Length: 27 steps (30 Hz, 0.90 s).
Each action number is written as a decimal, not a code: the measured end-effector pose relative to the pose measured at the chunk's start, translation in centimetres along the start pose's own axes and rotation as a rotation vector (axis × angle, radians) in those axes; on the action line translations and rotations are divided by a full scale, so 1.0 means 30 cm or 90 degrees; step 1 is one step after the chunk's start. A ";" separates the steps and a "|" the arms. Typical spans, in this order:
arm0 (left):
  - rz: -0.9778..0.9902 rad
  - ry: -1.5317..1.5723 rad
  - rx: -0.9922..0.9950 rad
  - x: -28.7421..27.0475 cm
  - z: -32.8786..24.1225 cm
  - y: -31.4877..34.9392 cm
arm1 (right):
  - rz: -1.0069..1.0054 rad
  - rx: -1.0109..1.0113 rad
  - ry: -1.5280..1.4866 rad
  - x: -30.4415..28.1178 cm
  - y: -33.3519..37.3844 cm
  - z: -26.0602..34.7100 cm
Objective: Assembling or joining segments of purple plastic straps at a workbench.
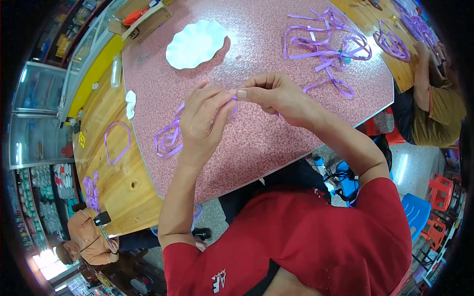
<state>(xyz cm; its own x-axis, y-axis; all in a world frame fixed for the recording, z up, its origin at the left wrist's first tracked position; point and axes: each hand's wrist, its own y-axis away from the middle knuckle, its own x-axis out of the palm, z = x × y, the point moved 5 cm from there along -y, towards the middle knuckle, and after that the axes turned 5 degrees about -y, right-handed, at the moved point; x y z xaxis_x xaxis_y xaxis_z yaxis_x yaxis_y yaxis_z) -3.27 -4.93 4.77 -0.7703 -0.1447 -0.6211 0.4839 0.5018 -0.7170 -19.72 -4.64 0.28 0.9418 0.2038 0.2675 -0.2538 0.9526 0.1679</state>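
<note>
Over the pink speckled table (256, 143), my left hand (205, 113) and my right hand (279, 96) meet fingertip to fingertip. Both are closed in a pinch on a narrow purple ribbon (235, 98), of which only a short bit shows between them. More looped purple ribbon (168, 143) lies on the table beside my left hand, partly covered by it. Beyond my right hand spreads a loose tangle of purple ribbon (316, 54), with one loop trailing toward my wrist.
A white wavy-edged dish (196, 44) stands at the far side, near an open cardboard box (145, 19). Crumpled white paper (130, 104) lies at the left edge. Wooden tables with purple loops (117, 143) adjoin both sides. Other people (439, 113) sit right and lower left.
</note>
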 end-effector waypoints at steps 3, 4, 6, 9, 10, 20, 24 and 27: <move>0.009 0.014 -0.021 0.002 0.009 0.004 | 0.003 -0.005 0.006 0.004 -0.001 0.003; 0.009 0.015 -0.021 0.002 0.003 0.004 | 0.006 -0.013 0.017 0.005 -0.001 0.006; 0.016 0.043 -0.091 0.003 0.000 0.002 | 0.012 -0.040 0.025 0.002 -0.004 0.007; 0.028 0.061 -0.088 0.003 -0.009 -0.005 | 0.022 -0.073 0.026 0.002 -0.007 0.007; 0.028 0.060 -0.088 0.002 -0.009 -0.003 | 0.026 -0.080 0.018 0.003 -0.008 0.005; 0.016 0.033 -0.082 0.014 0.020 0.019 | 0.011 -0.010 0.007 0.003 0.001 -0.003; 0.039 0.016 -0.067 0.003 0.021 0.013 | 0.064 -0.013 0.112 -0.019 -0.016 0.009; 0.087 0.088 -0.162 -0.015 0.044 0.019 | 0.084 0.045 0.295 -0.128 -0.035 0.040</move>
<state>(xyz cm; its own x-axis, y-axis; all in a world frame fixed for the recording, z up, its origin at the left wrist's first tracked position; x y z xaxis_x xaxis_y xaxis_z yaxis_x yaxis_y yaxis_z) -2.09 -5.70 4.23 -0.7628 0.0466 -0.6450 0.4807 0.7080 -0.5174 -23.32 -6.69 0.22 0.8955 0.4162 -0.1575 -0.3769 0.8976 0.2286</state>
